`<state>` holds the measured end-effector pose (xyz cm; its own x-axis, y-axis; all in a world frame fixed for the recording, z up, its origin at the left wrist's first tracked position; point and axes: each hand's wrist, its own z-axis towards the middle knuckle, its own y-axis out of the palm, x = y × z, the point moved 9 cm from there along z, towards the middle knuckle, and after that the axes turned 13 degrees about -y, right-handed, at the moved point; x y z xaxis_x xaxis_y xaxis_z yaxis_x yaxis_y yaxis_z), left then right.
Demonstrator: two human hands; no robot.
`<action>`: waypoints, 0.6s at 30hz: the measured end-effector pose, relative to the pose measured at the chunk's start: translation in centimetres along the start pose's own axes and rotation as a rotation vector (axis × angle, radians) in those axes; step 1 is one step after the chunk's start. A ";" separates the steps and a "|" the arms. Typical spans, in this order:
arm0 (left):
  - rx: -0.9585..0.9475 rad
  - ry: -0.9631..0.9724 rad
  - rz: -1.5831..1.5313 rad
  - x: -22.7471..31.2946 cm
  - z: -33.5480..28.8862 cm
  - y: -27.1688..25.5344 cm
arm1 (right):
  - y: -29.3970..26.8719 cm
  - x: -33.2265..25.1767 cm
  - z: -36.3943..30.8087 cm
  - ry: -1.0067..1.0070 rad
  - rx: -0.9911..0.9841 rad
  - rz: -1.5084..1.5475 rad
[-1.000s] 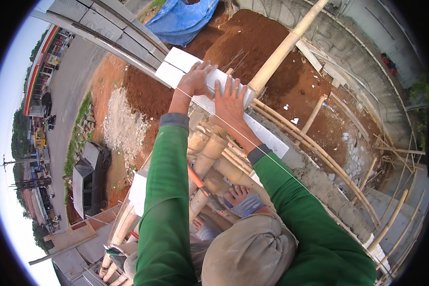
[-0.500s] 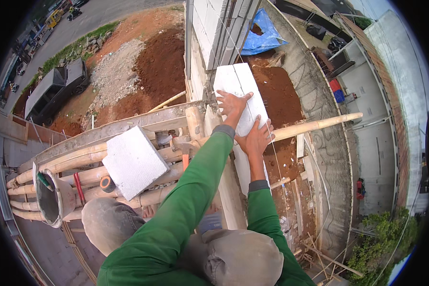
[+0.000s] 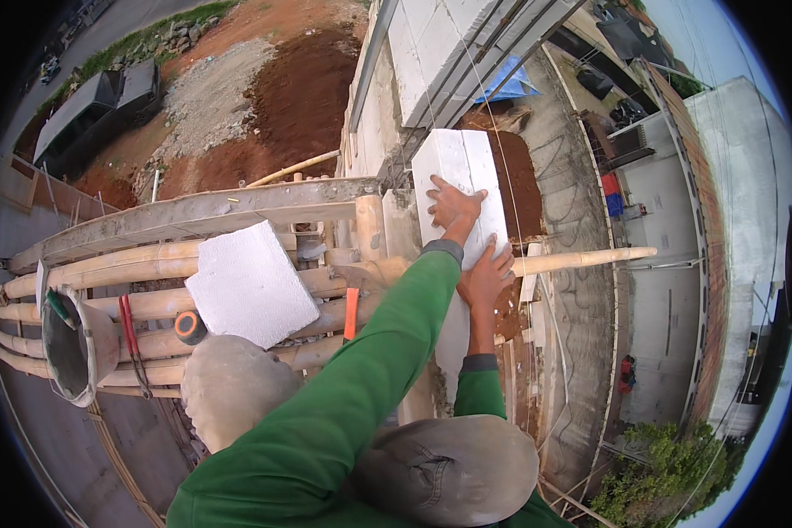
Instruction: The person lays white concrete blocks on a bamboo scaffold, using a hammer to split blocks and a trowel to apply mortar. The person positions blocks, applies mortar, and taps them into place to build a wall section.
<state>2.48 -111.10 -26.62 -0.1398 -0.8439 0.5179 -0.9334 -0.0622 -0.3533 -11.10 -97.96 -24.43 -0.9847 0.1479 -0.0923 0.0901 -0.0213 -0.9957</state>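
A white lightweight concrete block (image 3: 449,154) lies lengthwise along the narrow wall top, right of centre. My left hand (image 3: 456,209) rests palm down on its upper face, fingers spread toward the left edge and thumb toward the right. Nearer to me, my right hand (image 3: 486,280) presses on the block's right side with its fingers stretched out. A thin string runs close along the block. Another pale block face (image 3: 453,339) shows below my right hand, partly covered by my left sleeve.
Bamboo poles (image 3: 158,260) form a platform at left, carrying a white block (image 3: 253,282), a bucket (image 3: 79,343), red-handled pliers (image 3: 132,339), a tape measure (image 3: 189,327) and an orange-handled hammer (image 3: 351,308). One bamboo pole (image 3: 590,258) juts right. A taller block wall (image 3: 431,53) stands ahead.
My view has shifted, so the scene sits differently in the picture. Both hands stay on the block; the left hand's fingers look slightly more bent.
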 end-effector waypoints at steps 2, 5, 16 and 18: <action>-0.019 -0.012 0.019 0.0 -0.1 0.1 | 0.0 0.6 0.0 0.006 -0.058 0.028; 0.013 0.006 0.011 0.1 0.0 0.0 | -0.1 2.5 0.7 0.004 -0.194 0.112; 0.042 0.009 0.016 -0.1 -0.2 0.0 | -1.3 3.2 8.3 0.248 0.054 0.175; 0.061 0.007 0.030 -0.1 -0.2 -0.2 | -1.7 2.9 8.1 0.211 0.214 0.230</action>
<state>2.58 -110.93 -26.45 -0.1705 -0.8420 0.5119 -0.9068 -0.0692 -0.4159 -15.31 -105.55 -22.96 -0.8882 0.3148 -0.3346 0.2497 -0.2805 -0.9268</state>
